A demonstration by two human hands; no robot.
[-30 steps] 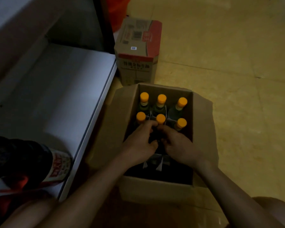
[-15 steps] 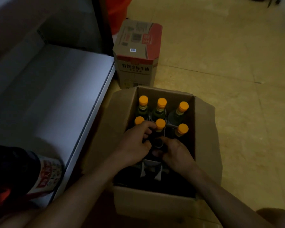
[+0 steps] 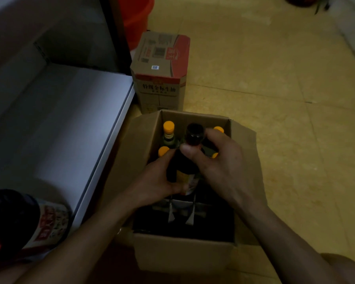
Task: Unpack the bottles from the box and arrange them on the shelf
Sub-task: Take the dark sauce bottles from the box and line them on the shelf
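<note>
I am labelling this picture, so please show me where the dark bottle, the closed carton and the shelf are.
dark bottle (image 3: 186, 165), head view, on its dark body above the label.
closed carton (image 3: 160, 58), head view, on its top face.
shelf (image 3: 59, 124), head view, on its bare white board.

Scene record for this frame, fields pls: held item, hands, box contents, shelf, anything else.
held: dark bottle, upright over open cardboard box
left hand: grips bottle body
right hand: grips bottle neck
in box: four orange-capped bottles visible, cardboard dividers
shelf: white, left of box
behind box: closed printed carton
lower left: labelled bottle, partly in view
</note>
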